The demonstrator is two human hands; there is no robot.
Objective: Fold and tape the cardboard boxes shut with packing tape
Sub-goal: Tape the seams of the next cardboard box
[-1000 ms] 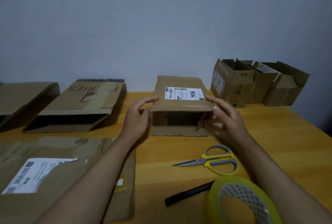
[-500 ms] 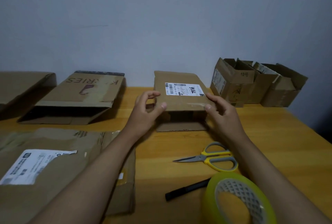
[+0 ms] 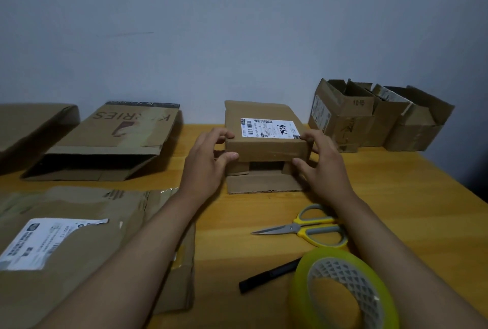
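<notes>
Box (image 3: 266,147) between hands' grip, flap folded

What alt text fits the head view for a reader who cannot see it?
Both hands, left hand and right hand, grip a small labelled cardboard box, folding its front flap down. Scissors, a tape roll and a marker lie nearer on the wooden table.

The box (image 3: 265,141) stands mid-table (image 3: 396,196), scissors (image 3: 311,228) and tape (image 3: 343,289) before it, open boxes (image 3: 375,117) to its right.
</notes>
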